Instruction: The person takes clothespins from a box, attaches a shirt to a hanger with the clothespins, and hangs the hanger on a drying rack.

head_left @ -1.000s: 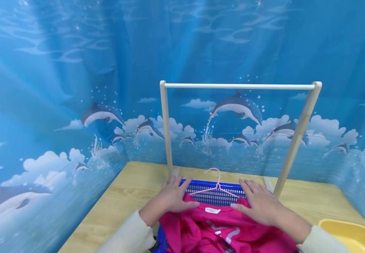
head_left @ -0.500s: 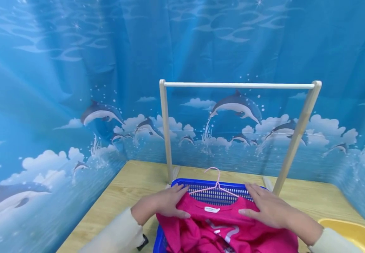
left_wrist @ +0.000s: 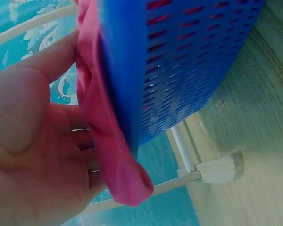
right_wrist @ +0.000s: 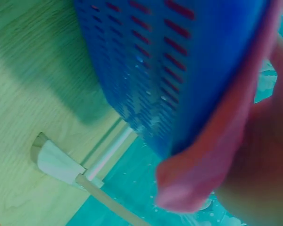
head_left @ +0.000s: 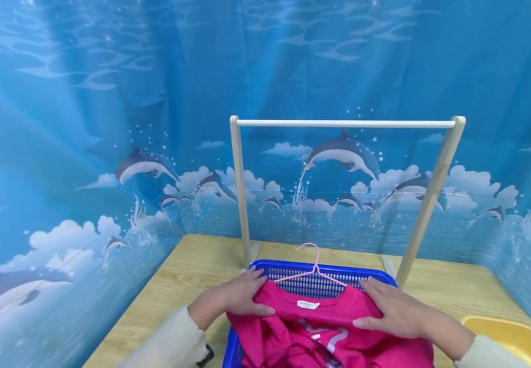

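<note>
A bright pink top [head_left: 293, 327] with a white neck label lies over the blue plastic basket [head_left: 334, 267], with a pink clothes hanger [head_left: 317, 271] in its neckline. The hanger's hook points up and its arms run into the shoulders. My left hand [head_left: 233, 299] rests on the top's left shoulder with fingers extended. On the opposite shoulder, my right hand [head_left: 400, 309] lies with its fingers spread and thumb toward the neckline. In the left wrist view, a pink sleeve [left_wrist: 101, 113] hangs over the basket's rim against the hand. The right wrist view shows another pink sleeve [right_wrist: 212, 155] over the rim.
Behind the basket stands a rack with wooden posts [head_left: 431, 199] and a white rail [head_left: 345, 123]. A yellow basin [head_left: 504, 337] is at the right on the wooden table [head_left: 168, 286]. A blue dolphin-print curtain [head_left: 201, 76] hangs behind.
Both hands have moved outward along the shoulders, the left one leftward and the right one rightward. More of the basket's rim and the top's shoulders shows. The hanger has stayed almost in place.
</note>
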Demonstrator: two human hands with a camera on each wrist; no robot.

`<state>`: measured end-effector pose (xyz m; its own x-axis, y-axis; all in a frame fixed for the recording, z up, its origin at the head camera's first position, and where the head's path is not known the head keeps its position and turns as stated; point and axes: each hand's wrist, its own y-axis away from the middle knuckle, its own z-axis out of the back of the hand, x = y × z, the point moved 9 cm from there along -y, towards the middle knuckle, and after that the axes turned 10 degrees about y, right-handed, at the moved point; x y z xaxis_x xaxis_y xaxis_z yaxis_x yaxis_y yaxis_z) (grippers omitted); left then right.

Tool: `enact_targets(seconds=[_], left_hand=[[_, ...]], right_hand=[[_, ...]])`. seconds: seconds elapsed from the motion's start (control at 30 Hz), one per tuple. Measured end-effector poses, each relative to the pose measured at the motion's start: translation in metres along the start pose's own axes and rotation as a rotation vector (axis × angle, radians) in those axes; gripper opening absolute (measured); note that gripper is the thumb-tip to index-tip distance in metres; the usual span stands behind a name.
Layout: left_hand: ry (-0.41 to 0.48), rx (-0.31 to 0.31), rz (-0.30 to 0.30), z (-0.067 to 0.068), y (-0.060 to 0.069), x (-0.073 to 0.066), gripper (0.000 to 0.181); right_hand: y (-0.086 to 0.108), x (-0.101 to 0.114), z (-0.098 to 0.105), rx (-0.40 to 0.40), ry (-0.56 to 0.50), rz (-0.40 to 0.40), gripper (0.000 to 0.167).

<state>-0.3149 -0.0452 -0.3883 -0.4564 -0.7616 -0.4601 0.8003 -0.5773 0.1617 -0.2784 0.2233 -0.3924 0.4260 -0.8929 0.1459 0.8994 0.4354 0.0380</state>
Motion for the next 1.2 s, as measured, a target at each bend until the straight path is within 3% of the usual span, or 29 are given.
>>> enact_targets(seconds=[0.2, 0.43, 0.57, 0.7, 0.93, 1.07, 1.2], left_hand=[[0.018, -0.032, -0.023, 0.001, -0.004, 0.005, 0.074], [0.051, -0.091, -0.095, 0.006, -0.006, 0.003, 0.056], [0.089, -0.113, -0.095, 0.006, -0.005, 0.004, 0.057], [0.116, -0.124, -0.081, 0.002, -0.003, 0.006, 0.065], [0.13, -0.136, -0.042, -0.005, -0.001, 0.011, 0.081], [0.127, -0.151, -0.036, -0.005, 0.0, 0.012, 0.081], [0.114, -0.164, -0.046, -0.004, 0.001, 0.011, 0.08]], right_hand=[[-0.001, -0.003, -0.004, 0.007, -0.043, 0.001, 0.089], [-0.004, -0.001, -0.005, -0.012, -0.078, 0.017, 0.082], [-0.005, -0.001, -0.005, -0.04, -0.088, 0.012, 0.074], [-0.004, -0.003, -0.006, -0.101, -0.078, -0.012, 0.067], [-0.003, -0.001, -0.004, -0.253, 0.029, 0.012, 0.045], [-0.003, 0.0, -0.001, -0.325, 0.066, 0.01, 0.025], [-0.002, -0.002, 0.003, -0.403, 0.102, -0.013, 0.018]])
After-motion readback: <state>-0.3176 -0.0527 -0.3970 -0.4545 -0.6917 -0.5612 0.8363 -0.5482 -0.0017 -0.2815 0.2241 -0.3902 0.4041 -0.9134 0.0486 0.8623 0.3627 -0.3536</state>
